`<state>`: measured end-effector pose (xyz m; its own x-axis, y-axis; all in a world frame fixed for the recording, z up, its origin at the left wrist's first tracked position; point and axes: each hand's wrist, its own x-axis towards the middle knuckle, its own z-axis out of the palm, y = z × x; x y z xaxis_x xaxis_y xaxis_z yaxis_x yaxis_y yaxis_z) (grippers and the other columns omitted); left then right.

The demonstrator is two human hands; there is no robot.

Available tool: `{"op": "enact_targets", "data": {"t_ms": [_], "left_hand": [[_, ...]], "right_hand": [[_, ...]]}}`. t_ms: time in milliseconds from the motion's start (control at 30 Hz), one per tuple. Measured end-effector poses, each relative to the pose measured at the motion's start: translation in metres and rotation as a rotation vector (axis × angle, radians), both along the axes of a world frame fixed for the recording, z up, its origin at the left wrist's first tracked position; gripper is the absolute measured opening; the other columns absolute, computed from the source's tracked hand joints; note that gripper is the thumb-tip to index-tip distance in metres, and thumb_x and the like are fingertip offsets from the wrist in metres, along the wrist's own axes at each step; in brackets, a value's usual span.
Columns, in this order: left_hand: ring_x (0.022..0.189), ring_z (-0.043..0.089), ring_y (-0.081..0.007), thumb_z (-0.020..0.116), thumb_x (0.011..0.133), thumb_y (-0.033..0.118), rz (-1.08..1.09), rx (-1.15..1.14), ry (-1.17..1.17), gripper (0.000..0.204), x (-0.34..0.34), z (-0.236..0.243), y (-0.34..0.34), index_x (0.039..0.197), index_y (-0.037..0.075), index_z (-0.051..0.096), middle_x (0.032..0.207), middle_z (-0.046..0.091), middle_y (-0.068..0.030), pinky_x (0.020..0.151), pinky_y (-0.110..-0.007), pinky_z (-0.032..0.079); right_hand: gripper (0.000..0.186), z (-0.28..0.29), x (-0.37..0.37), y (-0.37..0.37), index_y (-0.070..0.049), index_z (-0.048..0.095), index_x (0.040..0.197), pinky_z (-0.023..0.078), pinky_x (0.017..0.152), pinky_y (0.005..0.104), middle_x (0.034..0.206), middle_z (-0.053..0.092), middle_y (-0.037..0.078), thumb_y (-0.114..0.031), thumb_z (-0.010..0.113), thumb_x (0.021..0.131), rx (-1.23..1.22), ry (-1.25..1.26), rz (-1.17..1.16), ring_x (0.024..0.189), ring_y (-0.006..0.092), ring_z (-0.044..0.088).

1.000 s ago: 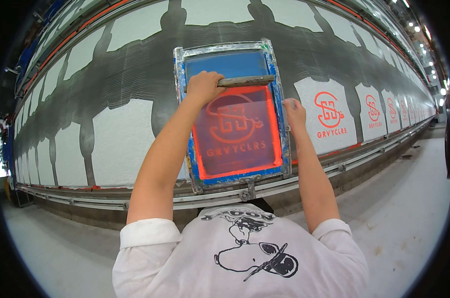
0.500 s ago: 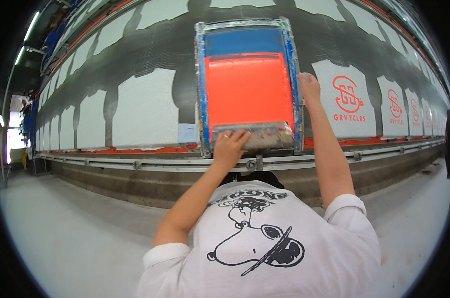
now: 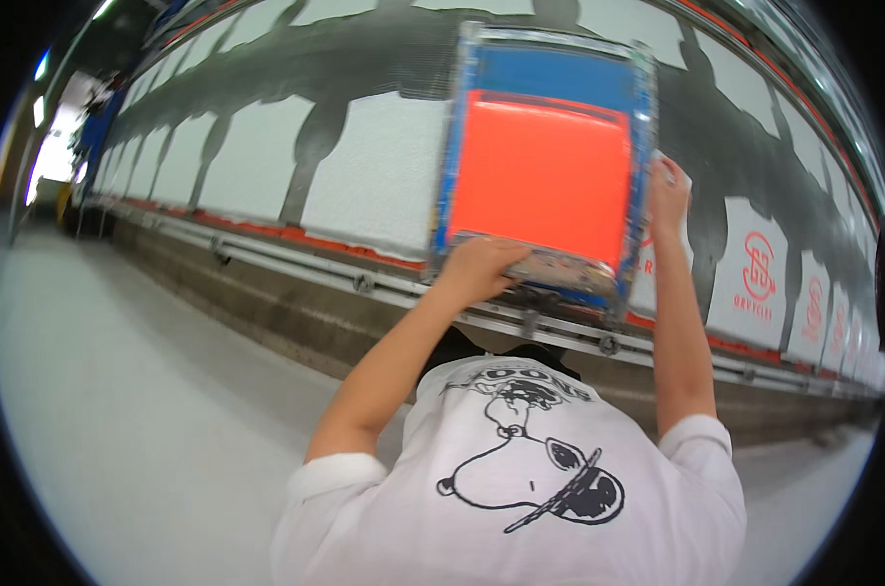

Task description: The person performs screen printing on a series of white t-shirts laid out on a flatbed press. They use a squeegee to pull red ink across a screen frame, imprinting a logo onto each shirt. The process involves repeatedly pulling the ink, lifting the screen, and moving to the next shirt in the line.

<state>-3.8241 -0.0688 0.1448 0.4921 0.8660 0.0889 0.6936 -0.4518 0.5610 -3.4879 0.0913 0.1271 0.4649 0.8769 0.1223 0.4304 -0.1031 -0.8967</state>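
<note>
A screen-printing frame [image 3: 452, 146] with blue margins stands over the long table of pale fabric pieces, its mesh coated in bright orange-red ink [image 3: 545, 181]. Along its near end lies a squeegee [image 3: 569, 269] smeared with grey. My left hand [image 3: 481, 269] is closed over the left part of the squeegee, thumb toward the ink. At the frame's right side, my right hand [image 3: 669, 200] has its fingers curled at the edge; its fingertips are partly hidden. Just beyond that hand, a printed fabric piece [image 3: 645, 283] is mostly covered by the frame and my forearm.
Blank white fabric pieces [image 3: 379, 176] run leftward along the grey table [image 3: 384, 59]. Rightward, several pieces [image 3: 730, 293] carry an orange-red print. A metal rail [image 3: 364, 283] with fittings follows the table's near edge. Pale floor [image 3: 169, 410] stretches at left.
The view has turned, so the table now slants down to the right. The frame and both hands sit farther right, and the frame covers more of the nearest printed piece.
</note>
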Motion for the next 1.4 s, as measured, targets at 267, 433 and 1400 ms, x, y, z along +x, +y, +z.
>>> {"op": "enact_targets", "data": {"t_ms": [267,433,1400], "left_hand": [[0.11,0.067,-0.0336,0.084,0.071,0.017,0.054,-0.092,0.126,0.051,-0.184,0.023,0.014,0.12,0.009,0.072,0.12,0.072,-0.0116,0.092,-0.044,0.053],[0.109,0.067,-0.0337,0.078,0.071,0.007,-0.081,-0.025,0.199,0.053,-0.234,0.025,0.022,0.123,0.009,0.07,0.12,0.072,-0.0133,0.091,-0.044,0.054],[0.09,0.072,-0.0359,0.075,0.078,0.061,0.006,-0.282,0.67,0.054,-0.279,0.03,0.348,0.098,0.01,0.08,0.089,0.075,-0.0155,0.08,-0.045,0.056]], "right_hand": [[0.04,-0.018,-0.221,0.003,-0.007,0.07,0.117,0.053,0.089,0.0416,0.103,0.073,0.022,-0.035,0.069,0.09,-0.07,0.006,-0.066,0.099,0.0362,0.069],[0.04,-0.014,-0.266,0.001,-0.012,0.068,0.122,0.052,0.091,0.0427,0.105,0.073,0.02,-0.037,0.066,0.09,-0.241,0.077,-0.087,0.102,0.0368,0.069],[0.057,0.027,-0.287,0.117,-0.003,0.073,0.11,0.049,0.093,0.0453,0.1,0.072,0.016,-0.05,0.082,0.078,0.293,-0.695,0.439,0.102,0.0339,0.066]]}}
